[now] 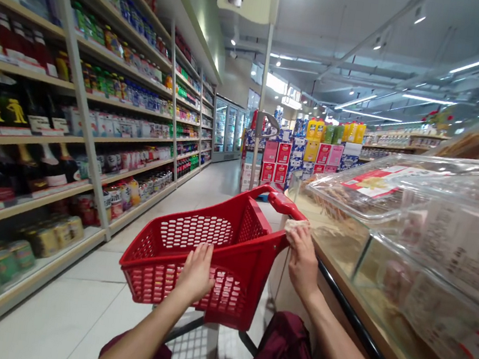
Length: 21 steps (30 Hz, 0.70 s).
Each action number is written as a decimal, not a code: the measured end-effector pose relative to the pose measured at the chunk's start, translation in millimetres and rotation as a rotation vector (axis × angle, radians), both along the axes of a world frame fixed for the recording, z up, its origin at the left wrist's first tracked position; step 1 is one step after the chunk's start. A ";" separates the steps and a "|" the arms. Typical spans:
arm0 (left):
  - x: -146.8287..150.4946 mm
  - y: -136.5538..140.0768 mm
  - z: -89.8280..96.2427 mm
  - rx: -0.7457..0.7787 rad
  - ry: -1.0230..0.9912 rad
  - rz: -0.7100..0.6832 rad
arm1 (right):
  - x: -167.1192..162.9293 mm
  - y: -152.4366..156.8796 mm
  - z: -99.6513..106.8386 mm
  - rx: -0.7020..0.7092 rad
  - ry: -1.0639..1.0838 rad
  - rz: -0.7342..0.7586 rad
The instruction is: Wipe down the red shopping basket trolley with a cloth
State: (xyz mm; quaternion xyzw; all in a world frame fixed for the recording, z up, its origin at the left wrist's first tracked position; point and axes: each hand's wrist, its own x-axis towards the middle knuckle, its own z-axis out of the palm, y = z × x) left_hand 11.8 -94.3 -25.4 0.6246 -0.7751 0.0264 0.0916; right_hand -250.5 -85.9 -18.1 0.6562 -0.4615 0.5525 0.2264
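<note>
The left hand [197, 271] lies on the near side of a red shopping cart [235, 259], its fingers stretched together up to the top rim; whether it grips the rim or only rests on it cannot be told. The cart's basket spreads beyond this hand and to both sides of it. The right hand [302, 254] is bent over a small pale cloth [296, 226], holding it against the cart's corner, where the red handle [283, 202] meets the basket side. The handle runs away from the right hand, ahead and a little to its left.

Just right of the right hand stands a worktop [334, 231] with a black rail [351, 320] along its side. Clear plastic packs [381, 187] sit on it, farther to the right of that hand. Below and between the two hands are dark red trousers [282, 352].

Well left of the left hand, shelves [133, 139] carry rows of drinks, with dark bottles [24, 170] and, lower down, green cans [0, 265]. Pale floor tiles [83, 306] lie between them and the cart. Ahead of both hands, well apart, stand stacked boxes [276, 161] topped with yellow bottles [315, 129].
</note>
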 end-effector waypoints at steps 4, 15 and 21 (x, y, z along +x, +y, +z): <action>-0.1 0.9 0.6 0.001 -0.003 -0.006 | 21.8 4.2 -42.4 0.077 0.181 0.108; -2.9 3.1 -2.0 -0.030 -0.002 0.005 | -12.8 -4.9 -6.5 0.002 0.057 -0.013; 0.9 0.9 -4.3 -0.034 -0.009 -0.004 | 12.2 21.0 -63.0 0.148 0.211 0.187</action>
